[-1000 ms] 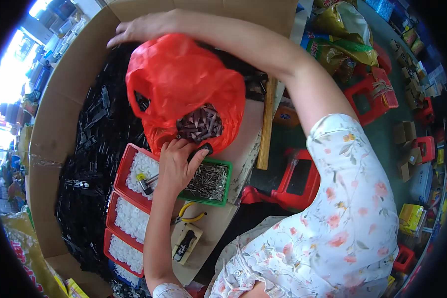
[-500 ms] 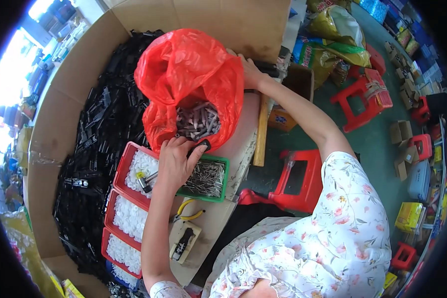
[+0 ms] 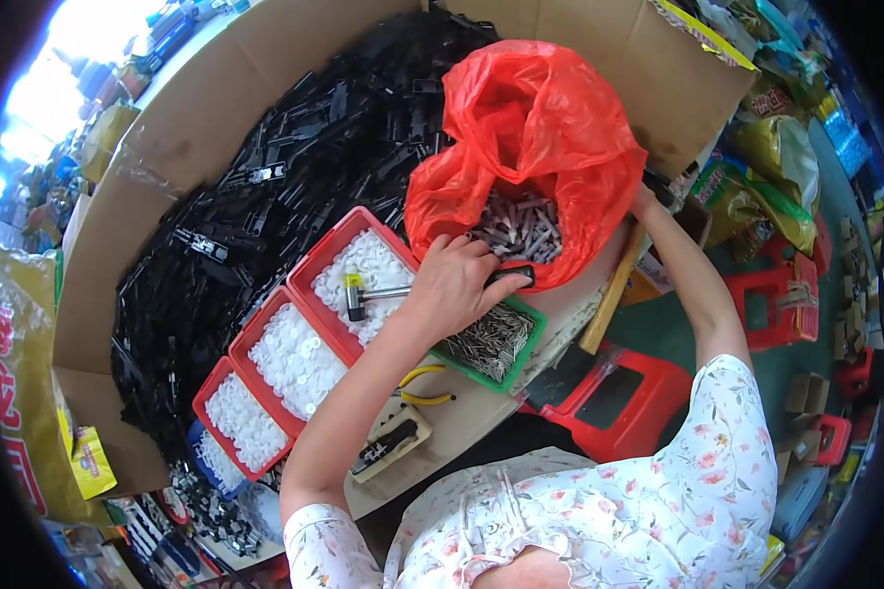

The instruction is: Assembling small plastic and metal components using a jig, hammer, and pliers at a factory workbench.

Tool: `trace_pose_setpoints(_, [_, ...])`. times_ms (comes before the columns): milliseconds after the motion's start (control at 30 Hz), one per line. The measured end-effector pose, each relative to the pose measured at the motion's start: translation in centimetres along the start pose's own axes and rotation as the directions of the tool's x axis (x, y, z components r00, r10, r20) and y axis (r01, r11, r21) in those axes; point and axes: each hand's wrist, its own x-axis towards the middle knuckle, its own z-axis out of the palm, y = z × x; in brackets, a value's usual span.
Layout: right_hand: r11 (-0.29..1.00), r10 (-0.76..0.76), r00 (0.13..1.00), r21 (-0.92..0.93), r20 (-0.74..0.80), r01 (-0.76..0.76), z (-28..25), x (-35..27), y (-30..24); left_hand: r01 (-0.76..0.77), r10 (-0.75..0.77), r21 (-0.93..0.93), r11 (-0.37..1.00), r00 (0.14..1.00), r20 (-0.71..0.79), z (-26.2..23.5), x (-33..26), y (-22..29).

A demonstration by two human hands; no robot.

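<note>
In the head view, we find the left hand [image 3: 450, 293] wrapped around the hammer [image 3: 387, 293], its dark handle end protruding beside the thumb and its head above the white pieces [image 3: 371, 263] in a red tray [image 3: 320, 247]. The fingertips meet the near edge of the red bag [image 3: 570, 147]; we judge that tucking the handle under the palm frees them. The right hand [image 3: 643, 201] is at the bag's right side, mostly hidden, so we cannot tell its grip; it probably steadies the plastic. The bag stands beyond the green tray [image 3: 527, 357], its mouth facing us, presumably keeping the grey parts [image 3: 528, 231] reachable.
</note>
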Motion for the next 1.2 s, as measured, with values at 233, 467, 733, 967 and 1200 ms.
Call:
trace_pose_setpoints(233, [0.979, 0.202, 0.978, -0.018, -0.047, -0.203, -0.9, 0.6, -5.2, -0.014, 0.014, -0.018, 1.0, 0.999, -0.041, 0.2, 0.2, -0.2])
trace_pose_setpoints(467, [0.958, -0.108, 0.984, -0.278, -0.143, 0.065, -2.6, 4.5, -8.5, -0.03, 0.029, -0.018, 0.999, 0.998, -0.052, 0.3, -0.1, -0.4])
trace_pose_setpoints(733, [0.636, -0.249, 0.961, -0.728, 0.117, 0.254, 1.2, 22.5, -17.3, 0.018, -0.017, -0.032, 0.999, 0.999, 0.047, -0.9, -0.2, -0.1])
trace_pose_setpoints(967, [0.636, -0.333, 0.825, -0.538, 0.456, 0.554, 7.7, 30.8, -19.3, -0.029, 0.029, -0.047, 0.998, 1.0, 0.007, -0.6, 0.2, -0.1])
trace_pose_setpoints(1200, [0.692, -0.251, 0.968, -0.697, 0.011, 0.188, -8.6, 12.1, -10.5, -0.02, 0.02, -0.011, 1.0, 0.998, 0.053, -0.7, 0.1, 0.0])
